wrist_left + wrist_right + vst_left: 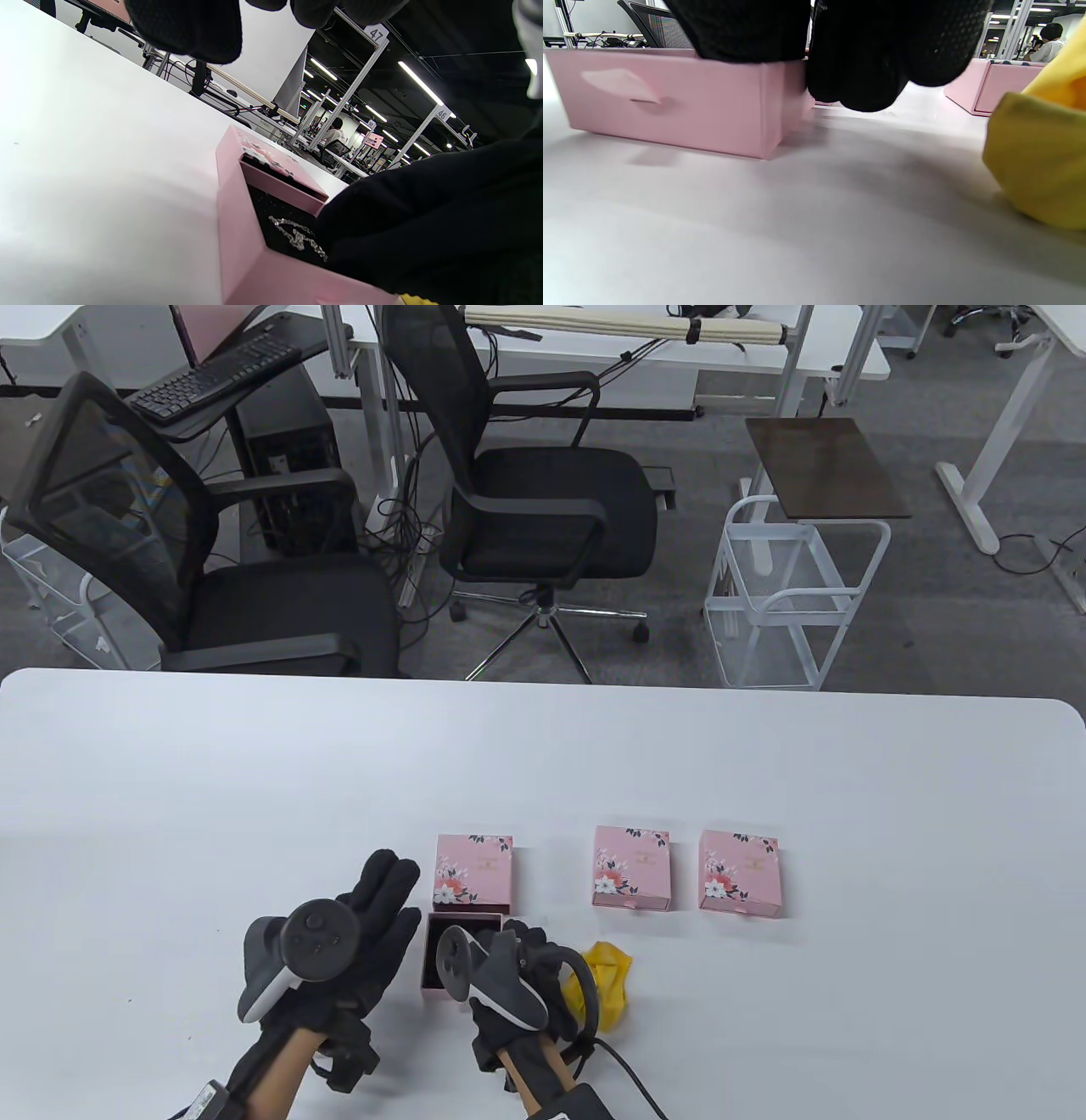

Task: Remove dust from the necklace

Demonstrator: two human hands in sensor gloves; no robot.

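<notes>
Because the necklace (297,237) is a thin silvery chain lying loose on the dark lining of the pulled-out pink tray (434,976), we judge it feather-light, limp and quick to tangle or snag on glove fabric. It sits at about six o'clock on the white table (543,780), directly below the sleeve (473,872) of its floral box. We would pinch it near one end or at a pendant, if it has one, and lift slowly so that it hangs free, never scooping the bunched middle.

Our left hand (373,933) rests at nine o'clock of the tray with fingers straight and released, holding nothing. Our right hand (522,963) reaches over the tray from four o'clock; its fingers (857,63) bend down at the tray's edge, but we cannot tell whether they grasp the chain. The yellow cloth (604,984) lies crumpled at three o'clock of the tray, untouched, soft enough for the wiping. Two more pink boxes (632,881) stand shut farther toward three o'clock.
</notes>
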